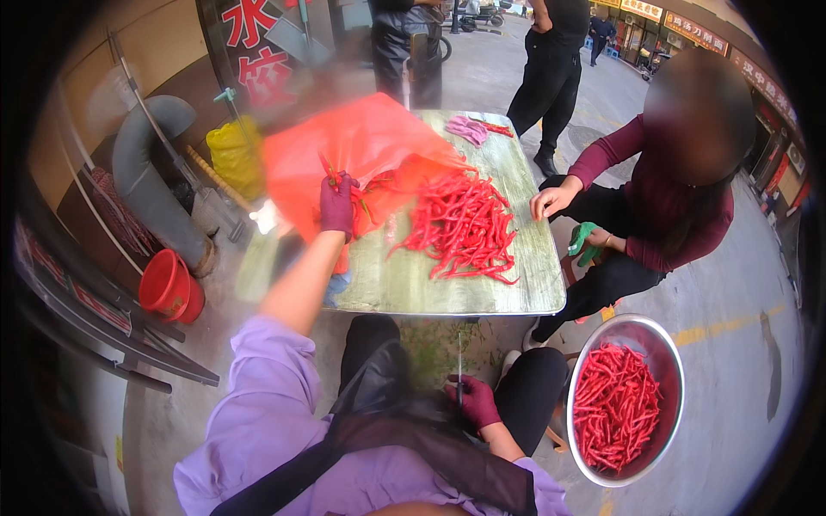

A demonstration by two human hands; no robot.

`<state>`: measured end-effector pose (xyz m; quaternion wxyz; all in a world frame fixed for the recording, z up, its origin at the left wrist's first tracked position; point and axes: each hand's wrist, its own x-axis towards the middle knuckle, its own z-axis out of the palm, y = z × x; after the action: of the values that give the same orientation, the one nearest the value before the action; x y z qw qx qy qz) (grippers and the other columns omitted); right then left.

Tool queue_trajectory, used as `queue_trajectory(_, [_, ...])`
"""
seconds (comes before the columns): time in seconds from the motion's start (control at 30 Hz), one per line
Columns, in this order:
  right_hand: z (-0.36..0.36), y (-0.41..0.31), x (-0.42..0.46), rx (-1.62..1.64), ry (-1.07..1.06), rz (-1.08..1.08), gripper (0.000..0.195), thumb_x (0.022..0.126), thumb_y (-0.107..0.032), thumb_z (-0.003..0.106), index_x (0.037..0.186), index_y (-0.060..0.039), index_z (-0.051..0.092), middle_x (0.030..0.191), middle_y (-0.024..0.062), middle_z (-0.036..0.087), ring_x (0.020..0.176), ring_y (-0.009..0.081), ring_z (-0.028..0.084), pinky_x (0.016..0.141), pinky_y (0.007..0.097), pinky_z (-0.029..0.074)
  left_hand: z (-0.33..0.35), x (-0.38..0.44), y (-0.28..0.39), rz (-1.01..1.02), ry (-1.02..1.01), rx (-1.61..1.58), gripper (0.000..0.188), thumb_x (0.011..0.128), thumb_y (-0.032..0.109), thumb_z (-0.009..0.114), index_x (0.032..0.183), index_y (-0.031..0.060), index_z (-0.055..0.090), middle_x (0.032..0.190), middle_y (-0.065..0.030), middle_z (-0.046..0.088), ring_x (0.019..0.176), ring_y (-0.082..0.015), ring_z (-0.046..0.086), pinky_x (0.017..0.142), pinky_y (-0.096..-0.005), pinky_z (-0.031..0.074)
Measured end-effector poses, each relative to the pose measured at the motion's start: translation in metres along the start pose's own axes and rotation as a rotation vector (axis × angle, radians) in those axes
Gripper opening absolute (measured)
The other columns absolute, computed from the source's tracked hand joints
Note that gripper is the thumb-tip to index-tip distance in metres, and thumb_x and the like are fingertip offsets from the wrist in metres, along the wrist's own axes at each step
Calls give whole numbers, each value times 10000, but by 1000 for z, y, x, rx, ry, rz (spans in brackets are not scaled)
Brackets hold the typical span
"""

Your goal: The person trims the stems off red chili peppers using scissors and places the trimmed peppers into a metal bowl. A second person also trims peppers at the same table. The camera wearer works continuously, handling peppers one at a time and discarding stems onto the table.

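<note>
My left hand (339, 205), in a dark pink glove, is closed around a few red chili peppers (330, 169) with green stems. It is raised against a red plastic bag (361, 145) at the table's left side. Beside the bag, a large pile of long red chili peppers (461, 226) lies on the table (387, 284). Low over my lap, below the table's near edge, my right hand (476, 400), gloved alike, grips the dark handle of a thin-bladed tool (459, 380), its blade pointing away from me. Whether it is a knife or scissors I cannot tell.
A steel basin (674, 413) of red chili peppers stands at the right. A co-worker in maroon (684, 219) sits at the table's right side, holding a green glove or cloth (584, 242). A pink cloth (468, 130) lies at the far edge. A red bucket (173, 287) stands left.
</note>
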<state>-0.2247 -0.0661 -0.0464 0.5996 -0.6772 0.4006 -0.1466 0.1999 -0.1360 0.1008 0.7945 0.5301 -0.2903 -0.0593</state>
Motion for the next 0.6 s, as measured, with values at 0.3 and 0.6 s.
queue_trajectory(0.3, [-6, 18, -1, -17, 41, 9, 338, 788, -214, 688, 1063, -28, 622, 773, 37, 636, 690, 81, 566, 629, 242, 463, 26, -107, 82, -548, -244, -415, 268, 888, 227, 550, 1013, -2, 491, 691, -38, 495, 610, -167, 502, 625, -328, 450])
queue_trajectory(0.6, [-4, -17, -12, -29, -11, 44, 351, 786, -247, 682, 1061, -37, 628, 825, 89, 658, 732, 127, 609, 676, 279, 488, -27, -292, 80, -1159, -675, -328, 374, 831, 130, 594, 1149, 32, 423, 787, -89, 527, 721, -218, 551, 691, -384, 473])
